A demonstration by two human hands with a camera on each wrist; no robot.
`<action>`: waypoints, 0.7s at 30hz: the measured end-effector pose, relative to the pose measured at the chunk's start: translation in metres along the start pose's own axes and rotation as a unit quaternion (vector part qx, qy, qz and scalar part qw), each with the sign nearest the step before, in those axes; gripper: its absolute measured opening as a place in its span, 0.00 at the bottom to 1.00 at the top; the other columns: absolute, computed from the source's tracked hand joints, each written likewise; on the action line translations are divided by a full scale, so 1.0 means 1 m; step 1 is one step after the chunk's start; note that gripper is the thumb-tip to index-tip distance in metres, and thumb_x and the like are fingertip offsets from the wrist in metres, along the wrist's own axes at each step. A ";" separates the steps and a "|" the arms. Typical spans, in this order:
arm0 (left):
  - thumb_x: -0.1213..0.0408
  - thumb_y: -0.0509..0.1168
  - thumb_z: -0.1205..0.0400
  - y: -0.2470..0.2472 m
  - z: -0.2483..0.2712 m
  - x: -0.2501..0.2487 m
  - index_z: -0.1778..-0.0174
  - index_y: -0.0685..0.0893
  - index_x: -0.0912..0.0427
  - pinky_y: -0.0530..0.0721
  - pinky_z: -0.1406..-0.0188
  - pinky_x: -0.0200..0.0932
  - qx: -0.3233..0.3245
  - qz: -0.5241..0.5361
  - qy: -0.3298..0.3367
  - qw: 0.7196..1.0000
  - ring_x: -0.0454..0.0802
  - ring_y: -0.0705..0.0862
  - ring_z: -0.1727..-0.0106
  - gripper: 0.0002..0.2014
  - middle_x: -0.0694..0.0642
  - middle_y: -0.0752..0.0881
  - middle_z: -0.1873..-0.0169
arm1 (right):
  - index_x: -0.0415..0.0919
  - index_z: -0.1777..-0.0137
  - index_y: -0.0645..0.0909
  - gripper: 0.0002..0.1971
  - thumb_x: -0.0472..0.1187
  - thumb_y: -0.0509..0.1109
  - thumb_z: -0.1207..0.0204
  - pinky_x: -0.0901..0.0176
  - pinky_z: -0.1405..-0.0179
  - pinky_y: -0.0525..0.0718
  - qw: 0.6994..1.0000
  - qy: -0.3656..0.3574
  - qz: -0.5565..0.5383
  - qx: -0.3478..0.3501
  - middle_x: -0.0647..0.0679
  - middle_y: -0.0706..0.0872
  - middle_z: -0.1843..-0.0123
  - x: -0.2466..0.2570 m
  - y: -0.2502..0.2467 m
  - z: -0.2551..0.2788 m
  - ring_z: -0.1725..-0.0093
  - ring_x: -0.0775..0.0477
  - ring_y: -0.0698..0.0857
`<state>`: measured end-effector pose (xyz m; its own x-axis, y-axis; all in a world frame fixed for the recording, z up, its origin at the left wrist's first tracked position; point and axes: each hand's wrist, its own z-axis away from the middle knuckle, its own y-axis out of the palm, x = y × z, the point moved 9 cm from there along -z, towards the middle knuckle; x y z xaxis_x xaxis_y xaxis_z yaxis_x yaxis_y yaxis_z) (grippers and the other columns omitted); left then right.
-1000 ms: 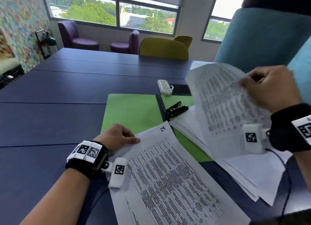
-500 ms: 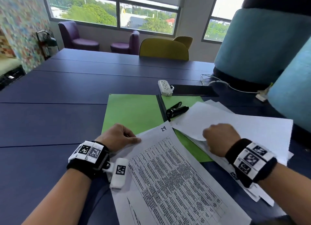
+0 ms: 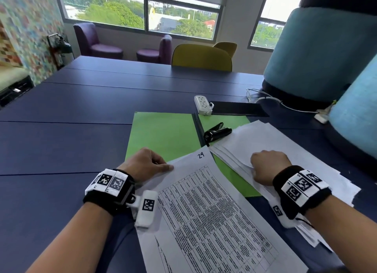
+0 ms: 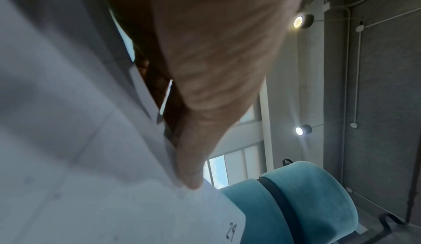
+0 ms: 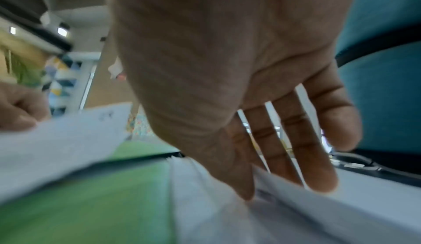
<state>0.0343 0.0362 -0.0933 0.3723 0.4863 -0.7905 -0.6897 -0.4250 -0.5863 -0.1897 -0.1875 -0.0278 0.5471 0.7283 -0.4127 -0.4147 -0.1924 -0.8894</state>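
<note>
Meeting room, windows (image 3: pixel 179 17) along the far wall, dark blue table (image 3: pixel 71 134) with a yellow chair (image 3: pixel 201 58) at its far edge and teal chair backs (image 3: pixel 310 54) on the right side.

- Green folder (image 3: pixel 163 134) lies open and flat, toward the near edge of the table.
- Printed sheet (image 3: pixel 214 221), a dense text grid with "29" handwritten at the top, overlaps the folder and runs off toward the near edge. Its far end is bowed up off the folder.
- Left hand (image 3: pixel 145 163): fingers curled, thumb on top, pinches the sheet's far-left corner. The left wrist view confirms the thumb tip pressed on the paper beside the "29".
- Paper stack (image 3: pixel 275 142), blank side up and loosely fanned, sits right of the printed sheet, partly on the folder's right half.
- Right hand (image 3: pixel 269 166): knuckles up at the stack's left edge. In the right wrist view the thumb is tucked under the top sheet (image 3: pixel 306 156) with the fingers (image 5: pixel 318 166) over it, so it grips that sheet's edge.
- Black stapler-like tool (image 3: pixel 217 133) on the folder, touching the stack's far corner.
- White power strip (image 3: pixel 203 104) just beyond the folder, a flat black device (image 3: pixel 236 108) beside it.
</note>
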 end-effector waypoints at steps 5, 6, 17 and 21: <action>0.39 0.70 0.20 0.001 0.000 0.002 0.70 0.86 0.66 0.61 0.73 0.39 -0.004 0.018 -0.017 1.000 0.49 0.65 0.77 0.29 0.53 0.72 0.78 | 0.50 0.35 0.83 0.15 0.53 0.65 0.17 0.53 0.44 0.84 0.925 -0.057 -0.353 -0.131 0.53 0.89 0.43 0.034 -0.030 0.009 0.48 0.51 0.86; 0.40 0.70 0.20 0.001 0.001 0.002 0.72 0.85 0.64 0.62 0.74 0.38 -0.005 0.023 -0.018 1.000 0.49 0.65 0.77 0.29 0.53 0.72 0.78 | 0.49 0.32 0.82 0.17 0.53 0.66 0.17 0.52 0.42 0.84 0.895 -0.082 -0.419 -0.127 0.54 0.88 0.42 0.044 -0.032 0.012 0.48 0.53 0.86; 0.43 0.74 0.22 0.003 0.000 0.000 0.77 0.87 0.52 0.68 0.75 0.38 -0.002 0.003 0.005 1.000 0.44 0.70 0.79 0.21 0.45 0.77 0.83 | 0.38 0.62 0.88 0.09 0.38 0.74 0.22 0.61 0.69 0.77 0.813 -0.190 -0.546 -0.071 0.49 0.84 0.69 0.087 -0.018 0.018 0.71 0.55 0.78; 0.40 0.72 0.22 0.001 -0.001 0.002 0.79 0.83 0.55 0.60 0.74 0.38 -0.007 0.024 -0.004 1.000 0.49 0.63 0.78 0.26 0.50 0.70 0.80 | 0.40 0.67 0.77 0.16 0.39 0.68 0.16 0.70 0.78 0.64 0.766 -0.132 -0.628 -0.046 0.58 0.70 0.81 0.076 -0.010 0.016 0.82 0.61 0.65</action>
<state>0.0344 0.0360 -0.0958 0.3336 0.4711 -0.8166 -0.6978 -0.4591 -0.5499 -0.1549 -0.1196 -0.0472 0.3020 0.4817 0.8226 0.3779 0.7317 -0.5672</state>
